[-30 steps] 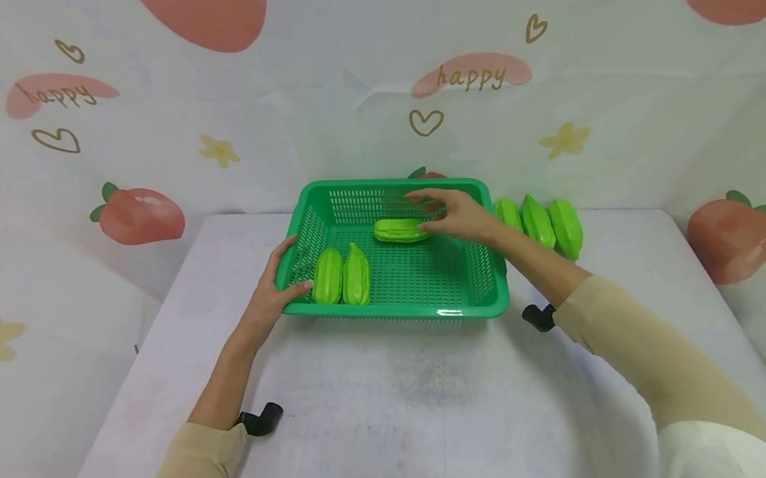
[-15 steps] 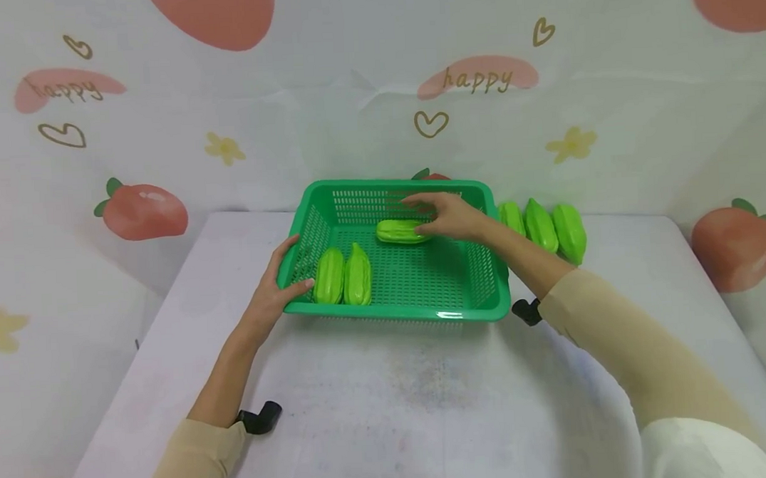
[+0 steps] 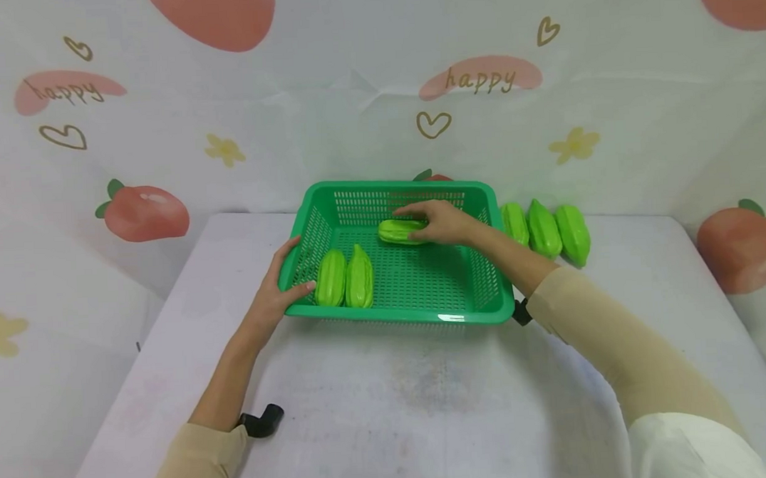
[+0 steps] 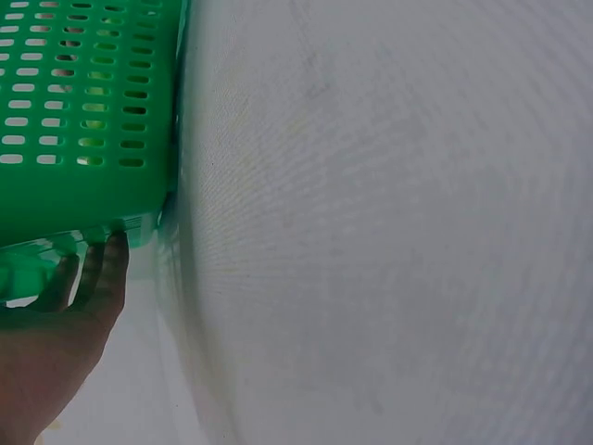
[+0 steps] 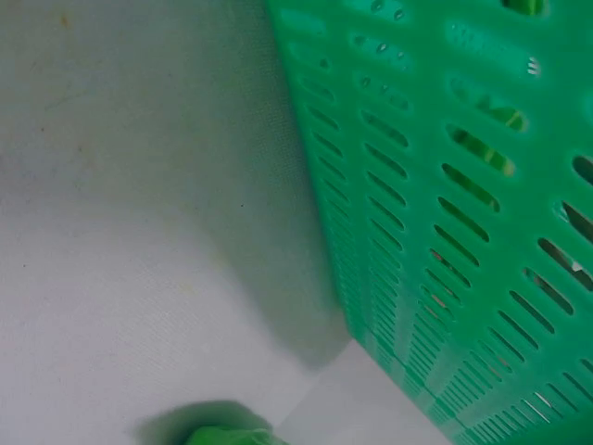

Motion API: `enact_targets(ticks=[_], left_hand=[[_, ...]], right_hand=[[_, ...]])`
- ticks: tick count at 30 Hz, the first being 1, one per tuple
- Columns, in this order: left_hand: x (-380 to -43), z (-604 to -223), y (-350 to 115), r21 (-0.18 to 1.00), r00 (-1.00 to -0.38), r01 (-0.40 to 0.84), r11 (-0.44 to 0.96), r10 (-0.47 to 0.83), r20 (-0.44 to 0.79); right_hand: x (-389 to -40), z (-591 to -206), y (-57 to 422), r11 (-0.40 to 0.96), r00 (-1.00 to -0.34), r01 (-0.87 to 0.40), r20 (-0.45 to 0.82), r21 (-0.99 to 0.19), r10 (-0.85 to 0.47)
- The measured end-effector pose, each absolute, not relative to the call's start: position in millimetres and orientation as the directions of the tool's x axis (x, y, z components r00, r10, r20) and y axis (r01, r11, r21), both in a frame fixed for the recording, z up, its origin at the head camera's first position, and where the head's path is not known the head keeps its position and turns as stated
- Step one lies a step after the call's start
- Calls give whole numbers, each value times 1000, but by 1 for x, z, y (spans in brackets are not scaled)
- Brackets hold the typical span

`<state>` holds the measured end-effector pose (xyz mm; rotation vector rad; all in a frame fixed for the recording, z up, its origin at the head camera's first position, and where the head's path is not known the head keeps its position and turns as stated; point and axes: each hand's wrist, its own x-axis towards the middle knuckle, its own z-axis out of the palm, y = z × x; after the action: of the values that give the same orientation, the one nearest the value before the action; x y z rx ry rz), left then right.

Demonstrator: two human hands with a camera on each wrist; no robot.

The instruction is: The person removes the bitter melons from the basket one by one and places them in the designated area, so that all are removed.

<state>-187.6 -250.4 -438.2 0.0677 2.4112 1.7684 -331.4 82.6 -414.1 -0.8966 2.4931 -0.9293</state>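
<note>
Inside a green plastic basket (image 3: 399, 317) lie three bright green ridged gourd-like vegetables. Two of them, a left one (image 3: 330, 278) and one beside it (image 3: 359, 277), stand side by side at the basket's left front. My left hand (image 3: 270, 301) grips the left rim, its thumb over the inside; its fingers also show against the basket (image 4: 83, 185) in the left wrist view. Over the third gourd (image 3: 397, 231), lying crosswise at the back, is my right hand (image 3: 443, 222), thumb overlapping its near side and fingers arched over its right end. I cannot tell whether they hold it.
Right of the basket, three more gourds (image 3: 544, 230) lie in a row on the white table (image 3: 390, 410). A patterned cloth (image 3: 325, 92) hangs directly behind the table. The right wrist view is largely filled by the basket's slotted wall (image 5: 417, 204).
My right hand has moved left and lower over the crosswise gourd, its thumb and fingers drawing nearer together. That gourd keeps its place in the basket. My left hand stays at the rim.
</note>
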Motion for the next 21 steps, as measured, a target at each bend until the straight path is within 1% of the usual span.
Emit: enact_targets(ticks=[7,14,21], left_hand=[[-188,-439,-250,953,-987,-48,300,129,-90],[-187,-440,-250,952,-987,-46,302,131,-89],[-188,-438,-248,951,-988,-54,305,124,-96]], right_hand=[[-332,-417,81,603,-729,-489,-85,-630,-679],[-333,-420,77,643,-710,-509,-143,-573,-690],[-332,-422,76,684,-711,-508,-193,-524,-676]])
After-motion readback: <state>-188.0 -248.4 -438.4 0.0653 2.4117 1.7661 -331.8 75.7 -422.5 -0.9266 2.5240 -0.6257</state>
